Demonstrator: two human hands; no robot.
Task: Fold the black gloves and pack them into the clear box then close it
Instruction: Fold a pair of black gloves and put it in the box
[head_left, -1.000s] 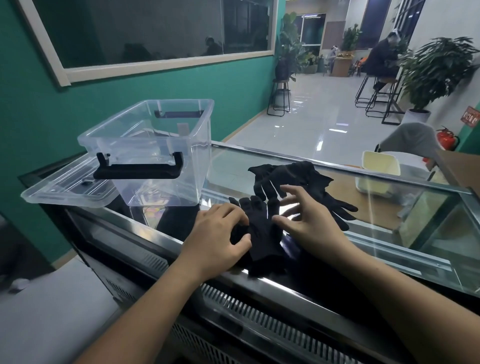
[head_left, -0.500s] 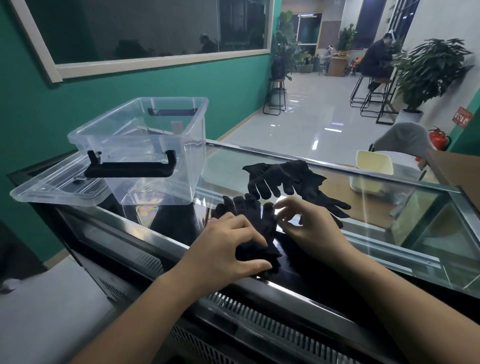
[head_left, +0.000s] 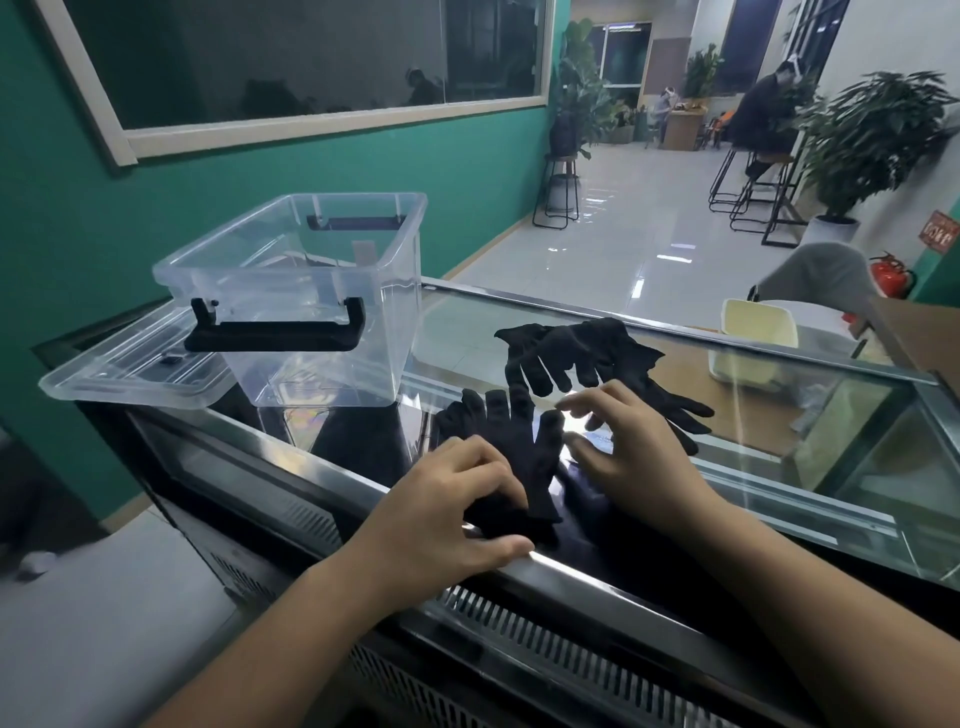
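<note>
A black glove (head_left: 511, 447) lies flat on the glass counter (head_left: 810, 499), fingers pointing away from me. My left hand (head_left: 447, 514) presses on its cuff end, fingers curled over the fabric. My right hand (head_left: 631, 452) hovers at the glove's right side with fingers spread, touching its edge. More black gloves (head_left: 587, 353) lie in a loose pile just behind. The clear box (head_left: 317, 306) stands open at the left with black handles. Its clear lid (head_left: 130, 374) lies flat beside it.
A cream tub (head_left: 753, 348) sits inside the case at the right. The counter's metal front edge (head_left: 623, 582) runs under my wrists. A green wall is at the left; stools, plants and seated people stand far behind.
My left hand slid right and down along the glove toward its cuff. My right hand lifted its fingers off the glove and spread them at its right side.
</note>
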